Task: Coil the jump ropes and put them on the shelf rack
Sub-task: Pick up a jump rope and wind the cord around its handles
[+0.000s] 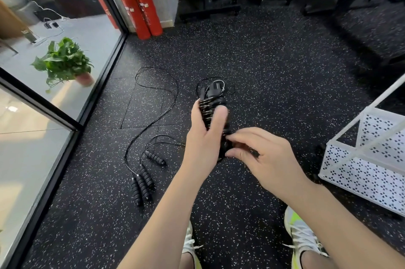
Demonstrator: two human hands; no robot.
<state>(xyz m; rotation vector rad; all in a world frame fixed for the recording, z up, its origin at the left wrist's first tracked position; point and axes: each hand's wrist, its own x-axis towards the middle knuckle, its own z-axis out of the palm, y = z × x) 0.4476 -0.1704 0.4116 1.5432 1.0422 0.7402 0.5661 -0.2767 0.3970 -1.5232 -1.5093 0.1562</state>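
My left hand (205,137) grips a black jump rope bundle (213,102), its cord wound tightly round the two handles held upright. My right hand (260,154) pinches the lower end of that bundle with thumb and fingertips. On the speckled floor to the left lie loose black jump ropes (153,102), their cords snaking up toward the glass. Their ribbed handles (142,181) lie together near my left forearm, with one more handle (156,157) a little above. The white perforated shelf rack (359,154) stands at the right edge.
Two red fire extinguishers (140,10) stand in the far corner by a glass wall (65,97). A potted plant (63,62) sits behind the glass. Black gym equipment frames (219,3) stand at the back. My shoes (302,238) show at the bottom.
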